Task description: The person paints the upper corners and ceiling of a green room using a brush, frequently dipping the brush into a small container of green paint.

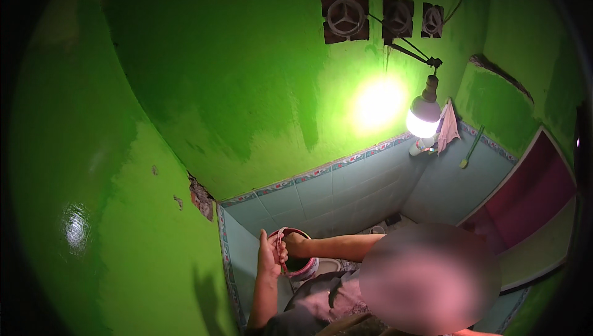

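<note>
Below me is another person in a dark grey printed shirt [318, 299], the head blurred out. Both bare arms in plain sight seem to be that person's. One hand [272, 256] grips the rim or handle of a paint bucket [302, 270], thumb up. The other hand [296, 246] reaches into the bucket's mouth; whatever it holds there is hidden. My left hand does not show. A thin sliver of skin [479, 333] crosses the lower edge at the right; whose it is I cannot make out, and no fingers show.
Green-painted walls [204, 64] rise above pale blue tiles [321, 200]. A lit bulb [424, 117] hangs from a bracket, with a pink cloth [448, 129] beside it. A leaning panel [525, 206] stands at the right. Broken plaster [201, 199] marks the left corner.
</note>
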`<move>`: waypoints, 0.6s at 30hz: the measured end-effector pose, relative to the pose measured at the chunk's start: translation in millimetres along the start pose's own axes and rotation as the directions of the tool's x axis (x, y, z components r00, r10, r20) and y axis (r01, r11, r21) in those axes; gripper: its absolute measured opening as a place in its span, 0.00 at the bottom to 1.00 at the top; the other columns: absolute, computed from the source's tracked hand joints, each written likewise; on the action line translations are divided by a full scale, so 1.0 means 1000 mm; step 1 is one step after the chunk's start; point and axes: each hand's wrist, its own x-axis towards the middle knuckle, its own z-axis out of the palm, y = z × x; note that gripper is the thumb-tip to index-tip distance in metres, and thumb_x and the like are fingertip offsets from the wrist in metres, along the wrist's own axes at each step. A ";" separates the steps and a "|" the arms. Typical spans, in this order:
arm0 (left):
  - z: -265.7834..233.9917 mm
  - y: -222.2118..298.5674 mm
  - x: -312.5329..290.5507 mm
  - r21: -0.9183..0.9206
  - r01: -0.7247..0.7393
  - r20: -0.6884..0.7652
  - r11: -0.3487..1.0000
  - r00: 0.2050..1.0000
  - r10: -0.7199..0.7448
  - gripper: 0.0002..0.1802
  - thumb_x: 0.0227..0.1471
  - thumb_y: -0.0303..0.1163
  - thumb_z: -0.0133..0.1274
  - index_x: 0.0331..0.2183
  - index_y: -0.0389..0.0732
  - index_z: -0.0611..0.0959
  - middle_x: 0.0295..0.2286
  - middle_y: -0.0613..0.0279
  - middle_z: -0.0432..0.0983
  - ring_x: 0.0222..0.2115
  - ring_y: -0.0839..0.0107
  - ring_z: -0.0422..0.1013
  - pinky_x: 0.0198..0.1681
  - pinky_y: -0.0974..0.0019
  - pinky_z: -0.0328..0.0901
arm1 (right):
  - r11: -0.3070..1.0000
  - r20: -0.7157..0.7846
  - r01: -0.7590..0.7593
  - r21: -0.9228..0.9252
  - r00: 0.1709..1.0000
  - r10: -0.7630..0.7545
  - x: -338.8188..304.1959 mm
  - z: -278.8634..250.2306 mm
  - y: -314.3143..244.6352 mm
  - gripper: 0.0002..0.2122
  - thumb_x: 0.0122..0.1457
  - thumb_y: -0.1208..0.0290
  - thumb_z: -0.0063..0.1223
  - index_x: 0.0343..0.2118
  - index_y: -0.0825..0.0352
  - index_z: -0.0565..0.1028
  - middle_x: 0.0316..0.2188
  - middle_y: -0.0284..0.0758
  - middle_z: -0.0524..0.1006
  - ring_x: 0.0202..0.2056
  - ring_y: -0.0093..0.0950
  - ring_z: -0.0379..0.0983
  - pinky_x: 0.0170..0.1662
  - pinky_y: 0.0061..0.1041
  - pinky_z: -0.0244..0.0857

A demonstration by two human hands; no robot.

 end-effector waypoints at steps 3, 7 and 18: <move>0.004 0.001 0.006 0.006 0.000 0.012 1.000 1.000 0.000 0.37 0.54 0.66 0.33 0.35 0.39 0.74 0.15 0.68 0.65 0.10 0.78 0.58 0.12 0.73 0.51 | 0.999 0.024 0.013 0.034 1.000 -0.014 -0.005 -0.001 0.000 0.11 0.55 0.66 0.45 0.36 0.58 0.79 0.36 0.32 0.79 0.39 0.29 0.77 0.40 0.30 0.68; 0.005 0.001 0.010 0.004 0.011 0.024 1.000 1.000 -0.011 0.36 0.54 0.66 0.33 0.35 0.39 0.74 0.16 0.68 0.65 0.10 0.78 0.58 0.12 0.74 0.51 | 0.981 0.087 -0.115 0.158 0.991 0.102 -0.016 -0.022 0.002 0.12 0.57 0.67 0.42 0.40 0.58 0.77 0.40 0.31 0.78 0.42 0.28 0.76 0.42 0.28 0.67; 0.003 0.011 0.033 0.017 -0.023 -0.016 1.000 1.000 0.023 0.36 0.55 0.66 0.33 0.36 0.40 0.74 0.14 0.70 0.62 0.09 0.79 0.57 0.10 0.75 0.49 | 0.862 -0.325 -0.119 0.494 0.894 0.310 -0.056 -0.016 0.061 0.12 0.51 0.63 0.49 0.28 0.65 0.79 0.23 0.43 0.78 0.25 0.40 0.76 0.32 0.36 0.70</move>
